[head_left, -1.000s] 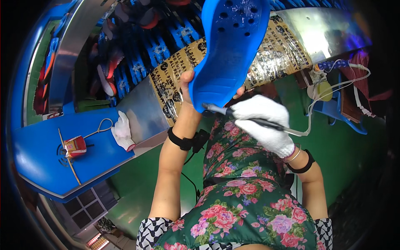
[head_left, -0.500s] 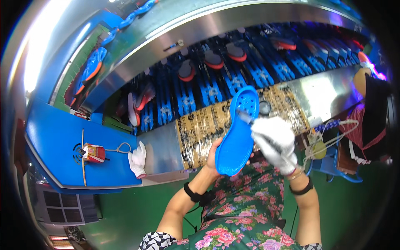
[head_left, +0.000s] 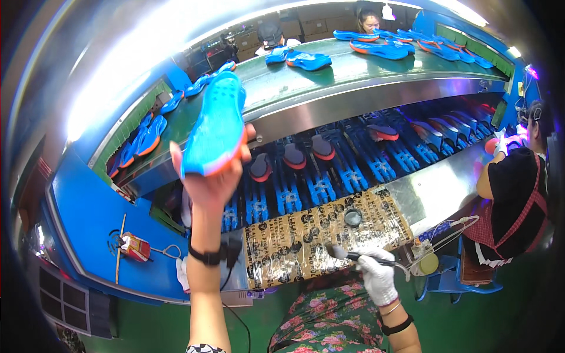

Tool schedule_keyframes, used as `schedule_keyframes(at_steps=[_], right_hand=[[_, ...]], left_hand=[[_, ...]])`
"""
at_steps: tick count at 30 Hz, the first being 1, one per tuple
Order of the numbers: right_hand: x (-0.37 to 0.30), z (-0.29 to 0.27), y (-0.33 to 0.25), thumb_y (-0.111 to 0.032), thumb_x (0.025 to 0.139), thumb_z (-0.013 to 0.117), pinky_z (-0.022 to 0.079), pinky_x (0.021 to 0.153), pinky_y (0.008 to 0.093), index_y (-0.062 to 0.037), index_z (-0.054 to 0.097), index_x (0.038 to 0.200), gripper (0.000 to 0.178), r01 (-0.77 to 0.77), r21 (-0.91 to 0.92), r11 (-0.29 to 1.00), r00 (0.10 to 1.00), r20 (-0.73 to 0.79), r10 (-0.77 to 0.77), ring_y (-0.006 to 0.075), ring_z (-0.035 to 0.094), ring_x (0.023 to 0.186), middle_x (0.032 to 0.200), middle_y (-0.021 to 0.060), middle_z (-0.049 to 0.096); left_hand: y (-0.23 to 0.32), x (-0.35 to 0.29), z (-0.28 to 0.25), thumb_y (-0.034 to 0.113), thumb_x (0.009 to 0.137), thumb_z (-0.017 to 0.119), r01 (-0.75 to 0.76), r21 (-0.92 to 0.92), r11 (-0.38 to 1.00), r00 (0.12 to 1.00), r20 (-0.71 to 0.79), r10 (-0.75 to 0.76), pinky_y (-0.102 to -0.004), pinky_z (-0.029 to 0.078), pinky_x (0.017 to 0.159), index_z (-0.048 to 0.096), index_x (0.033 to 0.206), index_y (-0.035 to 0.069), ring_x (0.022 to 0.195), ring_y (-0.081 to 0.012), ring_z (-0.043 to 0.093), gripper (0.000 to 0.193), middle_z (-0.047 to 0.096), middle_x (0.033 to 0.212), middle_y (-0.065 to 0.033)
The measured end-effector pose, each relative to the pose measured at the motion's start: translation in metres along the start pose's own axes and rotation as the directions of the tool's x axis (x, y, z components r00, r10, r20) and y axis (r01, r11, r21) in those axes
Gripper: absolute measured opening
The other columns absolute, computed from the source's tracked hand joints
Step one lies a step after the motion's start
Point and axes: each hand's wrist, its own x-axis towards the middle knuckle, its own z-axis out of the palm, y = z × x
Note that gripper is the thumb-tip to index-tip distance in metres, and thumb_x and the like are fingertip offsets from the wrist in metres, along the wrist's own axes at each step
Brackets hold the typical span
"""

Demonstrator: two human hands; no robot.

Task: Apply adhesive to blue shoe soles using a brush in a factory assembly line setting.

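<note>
My bare left hand (head_left: 213, 183) is raised at the left, its fingers wrapped round the heel part of a blue shoe sole (head_left: 216, 126) with an orange lower edge. The sole stands tilted up in front of the upper conveyor belt (head_left: 262, 94); whether it touches the belt I cannot tell. Lower down, my right hand (head_left: 378, 281), in a white glove, grips a brush (head_left: 353, 255) by its dark handle. The brush's bristles point left, over the tape-covered work surface (head_left: 294, 250). A small round dark cup (head_left: 353, 217) stands on that surface beyond the brush.
More blue soles (head_left: 309, 60) lie along the upper belt. Beneath it, a lower line carries dark soles with red edges (head_left: 294, 156) on blue holders. A co-worker (head_left: 512, 182) sits at the right; others are behind the belt. A red-and-white box (head_left: 136, 248) rests on the blue left-hand table.
My left hand has lifted the sole up and left, away from the brush. The right hand has dropped lower with the brush. The view has tilted up, bringing in the upper belt.
</note>
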Motion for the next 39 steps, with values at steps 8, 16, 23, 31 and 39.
schedule_keyframes(at_steps=[8,16,23,31,39], right_hand=[[0.009,0.01,0.031,0.003,0.085,0.072,0.051,0.064,0.0264,0.0041,0.075,0.102,0.016,-0.084,-0.096,0.992,0.996,0.026,0.087,0.0136,0.065,0.068,0.08,0.0075,0.072],[0.022,-0.006,0.045,0.005,0.084,0.074,0.053,0.067,0.0253,0.0042,0.076,0.102,0.018,-0.128,0.002,0.992,0.992,-0.025,0.128,0.0127,0.067,0.073,0.09,0.0083,0.075],[0.031,-0.017,0.042,0.002,0.084,0.073,0.053,0.062,0.0247,0.0038,0.074,0.102,0.018,-0.066,0.019,0.998,0.991,-0.117,0.068,0.0138,0.066,0.067,0.087,0.0097,0.074],[0.042,-0.052,0.039,0.003,0.086,0.071,0.053,0.065,0.0243,0.0044,0.074,0.101,0.015,-0.121,0.054,0.991,0.974,-0.187,0.13,0.0134,0.067,0.07,0.09,0.0101,0.075],[0.041,-0.065,0.031,0.003,0.087,0.072,0.051,0.064,0.0233,0.0037,0.075,0.101,0.015,-0.051,0.068,0.996,0.981,-0.184,0.063,0.012,0.065,0.069,0.088,0.0076,0.074]], left_hand=[[0.061,0.057,-0.08,0.052,0.102,0.051,-0.53,-0.029,0.847,0.682,-0.609,0.406,-0.0503,0.036,0.119,0.006,0.161,-0.004,0.145,-0.0384,0.04,0.093,0.029,0.162,-0.0233],[-0.012,0.113,-0.072,0.018,0.09,0.07,0.03,0.976,0.217,0.736,-0.169,0.656,-0.0344,0.05,0.095,0.064,0.128,0.003,0.106,-0.0212,0.065,0.041,0.067,0.117,-0.0099],[-0.084,0.23,-0.101,0.04,0.087,0.07,0.15,0.735,-0.661,0.959,0.055,0.278,-0.0477,0.033,0.119,0.036,0.153,-0.007,0.143,-0.0423,0.041,0.088,0.041,0.153,-0.0297],[-0.1,0.311,-0.135,0.03,0.091,0.065,0.385,0.512,-0.768,0.922,-0.241,0.302,-0.0587,0.038,0.114,0.018,0.163,0.007,0.143,-0.0412,0.041,0.09,0.027,0.166,-0.018],[-0.092,0.306,-0.134,0.034,0.08,0.082,0.318,0.588,-0.743,0.929,-0.037,0.369,-0.0479,0.049,0.102,0.064,0.126,0.006,0.116,-0.0444,0.059,0.057,0.051,0.13,-0.0241]])
